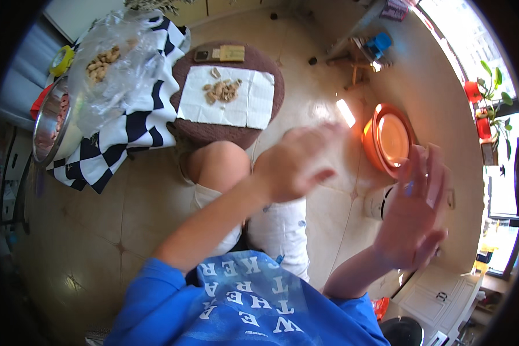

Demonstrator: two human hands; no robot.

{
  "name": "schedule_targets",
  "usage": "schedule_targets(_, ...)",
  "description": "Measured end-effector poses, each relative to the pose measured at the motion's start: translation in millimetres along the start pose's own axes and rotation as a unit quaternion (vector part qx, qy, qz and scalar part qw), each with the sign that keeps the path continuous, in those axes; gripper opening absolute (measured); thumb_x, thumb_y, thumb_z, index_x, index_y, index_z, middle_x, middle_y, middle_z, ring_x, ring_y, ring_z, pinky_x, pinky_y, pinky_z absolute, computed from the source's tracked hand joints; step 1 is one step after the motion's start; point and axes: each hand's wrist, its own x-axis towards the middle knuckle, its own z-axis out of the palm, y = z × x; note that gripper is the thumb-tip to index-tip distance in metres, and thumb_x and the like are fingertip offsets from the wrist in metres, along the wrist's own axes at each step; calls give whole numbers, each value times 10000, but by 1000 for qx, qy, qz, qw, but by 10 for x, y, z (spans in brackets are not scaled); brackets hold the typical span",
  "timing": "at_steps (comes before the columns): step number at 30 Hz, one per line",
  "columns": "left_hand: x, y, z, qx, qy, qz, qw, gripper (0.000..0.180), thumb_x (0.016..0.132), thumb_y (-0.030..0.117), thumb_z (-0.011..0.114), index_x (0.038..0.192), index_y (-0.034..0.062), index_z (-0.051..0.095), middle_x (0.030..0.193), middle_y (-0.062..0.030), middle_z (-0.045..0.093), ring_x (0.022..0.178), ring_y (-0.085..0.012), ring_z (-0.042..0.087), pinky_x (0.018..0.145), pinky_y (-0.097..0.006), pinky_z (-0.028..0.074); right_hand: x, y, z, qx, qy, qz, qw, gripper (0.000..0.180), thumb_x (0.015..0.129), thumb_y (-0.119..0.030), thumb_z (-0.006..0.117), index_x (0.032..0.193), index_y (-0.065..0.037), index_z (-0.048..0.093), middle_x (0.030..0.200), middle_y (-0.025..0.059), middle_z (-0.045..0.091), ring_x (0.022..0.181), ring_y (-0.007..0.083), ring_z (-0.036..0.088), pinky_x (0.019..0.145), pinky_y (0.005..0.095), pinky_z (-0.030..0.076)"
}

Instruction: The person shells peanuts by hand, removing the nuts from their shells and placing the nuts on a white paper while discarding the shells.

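Note:
My left hand (299,164) is held above my knees, blurred by motion, with its fingers stretched toward the right and its thumb apart. Nothing shows in it. My right hand (412,216) is raised at the right with fingers extended upward and no object in the palm. Ahead of my knees, a white paper sheet (187,106) lies on a round brown stool (213,131), bearing a small heap of peanut shells (222,91). At the left, unshelled peanuts (101,64) sit in a clear plastic bag (134,69). Pinkish shelled peanuts (61,112) lie in a steel bowl (44,149).
A phone (209,55) lies at the stool's far edge. Black-and-white checked cloth (138,130) drapes under the bag, with a yellow tape roll (61,60) beyond the bowl. Orange basins (375,138) stand by the right wall. Farther back is a small wooden stool (354,69).

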Motion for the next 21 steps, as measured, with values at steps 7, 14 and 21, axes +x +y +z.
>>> schedule_targets(7,-1033,-438,-662,228,-140,-73,961,497,861,321,625,1279,59,562,1382,-172,487,1314,-347,411,1097,-449,305,-442,1259,293,-346,-221,79,908,406,884,-232,594,1240,-38,575,1314,161,543,1250,342,483,1068,467,341)
schedule_targets(14,-1519,-739,-768,-4,-10,-240,971,544,905,351,535,1366,65,489,1454,-154,415,1361,-329,353,1142,-395,220,-1050,2574,-348,23,-75,422,903,463,1038,-315,309,1304,5,511,1296,126,553,1195,200,514,1042,339,379)
schedule_targets(21,-2223,-1458,-466,27,131,-315,939,563,1020,420,259,1383,41,463,1422,-145,435,1327,-286,372,1115,-355,231,-1404,3236,-526,182,177,475,842,418,1018,-305,382,1267,-12,545,1202,124,617,1117,219,577,976,331,440)
